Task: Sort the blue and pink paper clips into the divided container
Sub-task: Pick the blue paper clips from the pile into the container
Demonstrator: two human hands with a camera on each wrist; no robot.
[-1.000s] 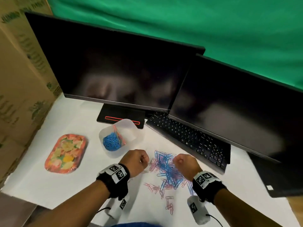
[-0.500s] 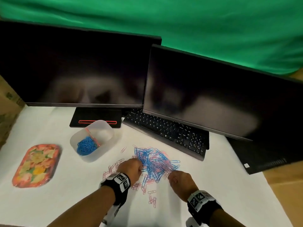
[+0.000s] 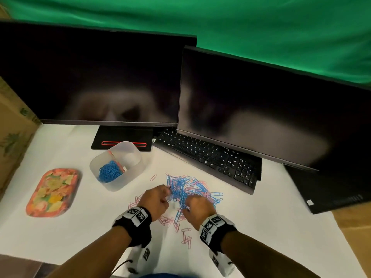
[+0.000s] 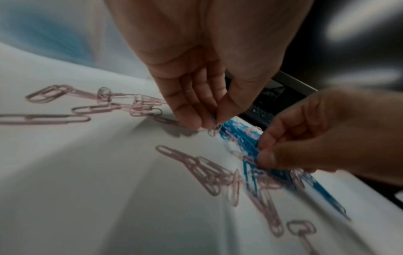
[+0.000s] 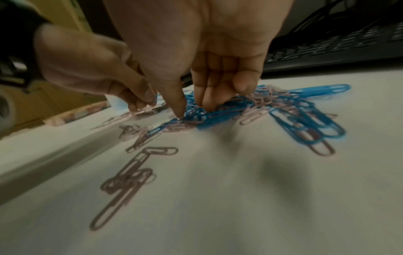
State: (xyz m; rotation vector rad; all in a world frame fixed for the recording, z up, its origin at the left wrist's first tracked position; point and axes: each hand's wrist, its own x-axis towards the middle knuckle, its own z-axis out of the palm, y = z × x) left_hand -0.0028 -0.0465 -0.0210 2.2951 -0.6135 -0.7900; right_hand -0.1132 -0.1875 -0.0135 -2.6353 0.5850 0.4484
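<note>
A tangled pile of blue and pink paper clips point(image 3: 192, 187) lies on the white table in front of the keyboard. Loose pink clips point(image 3: 185, 238) are scattered nearer to me. My left hand point(image 3: 167, 194) is at the pile's left edge, its thumb and fingertips point(image 4: 214, 119) pinching a blue clip. My right hand point(image 3: 185, 203) digs into the pile's near side, thumb and fingers point(image 5: 191, 108) pinching blue clips point(image 4: 250, 148). The translucent divided container point(image 3: 132, 173) stands to the left; its near compartment holds a heap of blue clips point(image 3: 109, 173), and a few pink ones lie along the divider.
A black keyboard point(image 3: 210, 157) lies just behind the pile, under two dark monitors point(image 3: 261, 109). A flowered orange tray point(image 3: 53, 192) sits at the left. A cardboard box point(image 3: 12, 125) walls the table's left side, and the table's edge runs at the right.
Both hands have moved forward into the pile and closed on clips; the right hand came up from the near side. The head view has swung left.
</note>
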